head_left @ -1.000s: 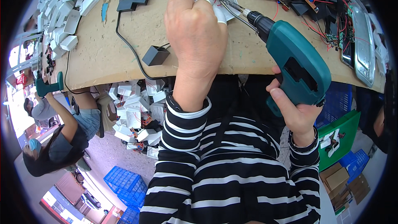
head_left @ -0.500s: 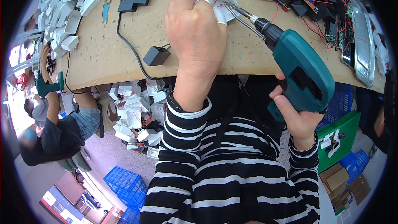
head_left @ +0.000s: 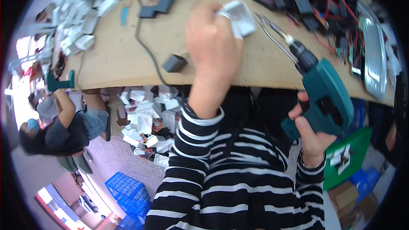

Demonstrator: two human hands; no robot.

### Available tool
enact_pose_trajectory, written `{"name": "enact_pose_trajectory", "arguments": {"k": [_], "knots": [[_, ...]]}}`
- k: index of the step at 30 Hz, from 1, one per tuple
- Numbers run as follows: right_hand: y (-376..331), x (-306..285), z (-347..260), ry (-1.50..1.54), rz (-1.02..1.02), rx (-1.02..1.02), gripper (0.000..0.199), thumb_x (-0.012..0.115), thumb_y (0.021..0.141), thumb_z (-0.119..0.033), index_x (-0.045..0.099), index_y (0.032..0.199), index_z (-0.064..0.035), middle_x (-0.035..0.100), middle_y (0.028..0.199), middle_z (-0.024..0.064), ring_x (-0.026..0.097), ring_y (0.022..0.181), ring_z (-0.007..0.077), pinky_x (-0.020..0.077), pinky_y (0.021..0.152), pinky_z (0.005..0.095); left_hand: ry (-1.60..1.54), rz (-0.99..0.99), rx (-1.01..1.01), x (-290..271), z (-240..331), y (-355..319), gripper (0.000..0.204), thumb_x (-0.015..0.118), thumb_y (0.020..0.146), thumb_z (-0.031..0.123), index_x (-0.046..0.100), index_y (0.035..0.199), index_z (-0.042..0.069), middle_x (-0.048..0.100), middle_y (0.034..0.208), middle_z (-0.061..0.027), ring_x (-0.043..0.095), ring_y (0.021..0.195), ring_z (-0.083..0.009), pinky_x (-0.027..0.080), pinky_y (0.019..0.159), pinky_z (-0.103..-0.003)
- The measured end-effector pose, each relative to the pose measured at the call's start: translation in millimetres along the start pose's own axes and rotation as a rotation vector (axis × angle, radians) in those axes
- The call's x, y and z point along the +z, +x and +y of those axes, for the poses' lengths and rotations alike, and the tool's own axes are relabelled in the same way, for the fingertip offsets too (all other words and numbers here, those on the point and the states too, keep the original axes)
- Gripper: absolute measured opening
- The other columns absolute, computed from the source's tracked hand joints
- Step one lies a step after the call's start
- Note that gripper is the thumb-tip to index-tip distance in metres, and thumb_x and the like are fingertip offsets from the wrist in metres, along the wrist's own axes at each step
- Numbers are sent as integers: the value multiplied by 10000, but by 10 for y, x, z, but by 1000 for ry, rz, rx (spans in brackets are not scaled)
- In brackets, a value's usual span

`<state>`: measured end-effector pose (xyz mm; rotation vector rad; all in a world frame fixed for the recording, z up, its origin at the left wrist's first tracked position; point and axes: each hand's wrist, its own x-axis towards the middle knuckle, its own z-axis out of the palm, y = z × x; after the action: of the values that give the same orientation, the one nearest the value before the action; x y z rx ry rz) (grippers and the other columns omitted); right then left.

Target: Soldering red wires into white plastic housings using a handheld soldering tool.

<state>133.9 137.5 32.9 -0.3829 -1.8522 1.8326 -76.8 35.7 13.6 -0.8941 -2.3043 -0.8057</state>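
Note:
My left hand [head_left: 216, 44] is closed on a white plastic housing [head_left: 245, 15] above the table, its open hollow side showing to the right of my fingers. In my right hand [head_left: 313, 130] is a green power drill [head_left: 326, 91], gripped by its handle. The drill's long metal bit [head_left: 272, 27] and a bent metal rod beside it point up and left. The bit's tip stands a short way right of the housing, apart from it. A small dark grey box [head_left: 174, 63] lies on the table left of my left wrist. Motion blurs the housing and my left hand.
White housings [head_left: 91, 6] pile up at the far left; more [head_left: 147, 117] lie below the table edge. Black boxes with red wires [head_left: 302, 4] crowd the far right, near a clear plastic tray [head_left: 375, 55]. A black cable [head_left: 147, 51] crosses the table. Another person [head_left: 59, 127] works at left.
The drill has drawn back right and downward, and its bit has come out of the white housing. My left hand and the housing have shifted right, as has the whole view slightly.

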Motion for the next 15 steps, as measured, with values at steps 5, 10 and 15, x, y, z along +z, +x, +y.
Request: {"name": "enact_pose_trajectory", "arguments": {"k": [5,10,15], "knots": [[-73,-53,92,47,51,15,555,595,724,42,370,1231,49,541,1051,189,590,728,179,499,637,278,-139,-49,45,-142,43,-113,245,655,606,71,581,809,-43,467,1125,-204,478,994,-333,311,877,-494],[-119,-119,76,24,81,-53,521,578,736,30,376,1216,56,525,1062,184,578,723,165,486,619,267,7,-99,12,-414,132,-192,535,683,648,106,506,1144,14,415,1209,-227,513,966,-346,388,844,-425],[-120,-79,48,-5,27,-90,499,527,743,49,375,1218,67,518,1074,191,565,722,158,474,607,258,-127,-180,-37,-192,-111,-333,587,618,641,7,436,1199,-23,377,1188,-290,492,958,-416,441,799,-414]]}}
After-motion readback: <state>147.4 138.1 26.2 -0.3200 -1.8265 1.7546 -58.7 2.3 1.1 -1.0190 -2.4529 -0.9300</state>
